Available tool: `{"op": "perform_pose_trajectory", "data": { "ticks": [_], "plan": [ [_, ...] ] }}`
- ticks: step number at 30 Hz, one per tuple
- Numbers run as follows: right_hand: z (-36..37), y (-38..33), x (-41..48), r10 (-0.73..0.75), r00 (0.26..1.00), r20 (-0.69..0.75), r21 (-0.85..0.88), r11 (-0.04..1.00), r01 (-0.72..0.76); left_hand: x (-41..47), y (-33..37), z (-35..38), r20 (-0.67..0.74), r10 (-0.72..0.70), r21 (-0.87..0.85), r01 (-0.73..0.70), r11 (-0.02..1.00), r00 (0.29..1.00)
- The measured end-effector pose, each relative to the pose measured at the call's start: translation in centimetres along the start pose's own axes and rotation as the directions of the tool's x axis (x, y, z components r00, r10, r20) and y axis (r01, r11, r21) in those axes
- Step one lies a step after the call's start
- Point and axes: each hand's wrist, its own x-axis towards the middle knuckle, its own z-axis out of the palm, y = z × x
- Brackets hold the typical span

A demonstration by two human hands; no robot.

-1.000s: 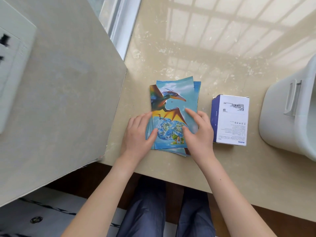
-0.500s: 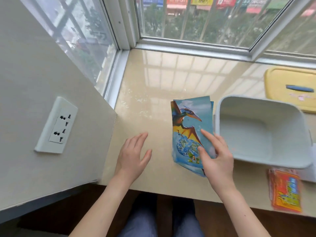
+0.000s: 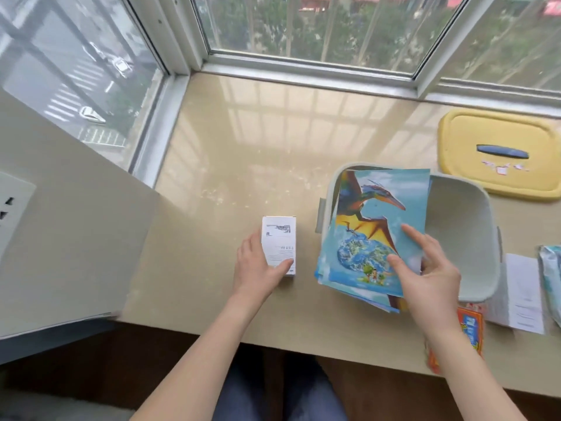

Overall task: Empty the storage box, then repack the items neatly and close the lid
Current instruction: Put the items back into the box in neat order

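Over the left half of the pale grey plastic storage box [image 3: 455,232], the right hand [image 3: 431,278] pinches the stack of glossy blue picture cards [image 3: 376,214]. Thumb and forefinger lie on the top sheet, the other fingers under it. Stack is tilted: far edge past the box's far rim, near edge hanging out over the near-left corner. Not yet down inside. What I can see of the box interior is bare wall and floor.

Left hand [image 3: 255,268] grips the small white cardboard carton [image 3: 279,238], thumb across its printed face. Carton sits on the desk just left of the box.

Step, as I read it: emptying done, repacking begun, cards going in first. Next move calls for squaring the stack to the box's long side and lowering it flat, so the sheets don't fan out or catch the rim. Carton likely follows; I'd set it against one wall.

Out on the desk:
- flat yellow plastic lid with a dark blue handle [image 3: 498,132], beyond the box to the right
- orange printed packet [image 3: 470,329] at the near edge, partly behind the right forearm
- white paper leaflet [image 3: 525,287] right of the box
- pale blue wrapped packet [image 3: 551,268], cut by the frame

Surface: beige glossy stone desk [image 3: 243,147], reflecting the window bars. Room: bay window [image 3: 334,25] on the far and left sides, with trees and parked cars outside. Grey wall panel [image 3: 69,238] at left carries a white socket plate [image 3: 12,208].
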Motion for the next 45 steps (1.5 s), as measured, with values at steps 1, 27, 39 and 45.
{"op": "perform_pose_trajectory", "data": {
  "ticks": [1,27,39,45],
  "plan": [
    [-0.1,0.5,0.3,0.009,1.0,0.015,0.003,1.0,-0.009,0.3,-0.1,1.2,0.002,-0.057,-0.015,0.057,0.998,0.998],
    [-0.4,3.4,2.1,0.067,0.997,0.04,0.069,0.995,-0.07,1.2,-0.4,7.3,-0.158,-0.214,0.191,0.242,0.951,0.964],
    [0.3,-1.5,-0.6,0.093,0.995,-0.021,0.11,0.99,-0.09,-4.4,5.1,-6.6,-0.188,0.038,0.1,-0.019,0.995,0.981],
    [-0.8,-7.5,-4.4,0.098,0.986,-0.135,0.218,0.974,-0.067,-7.3,8.7,-14.1,-0.193,0.193,0.017,-0.193,0.981,0.962]
  ]
}}
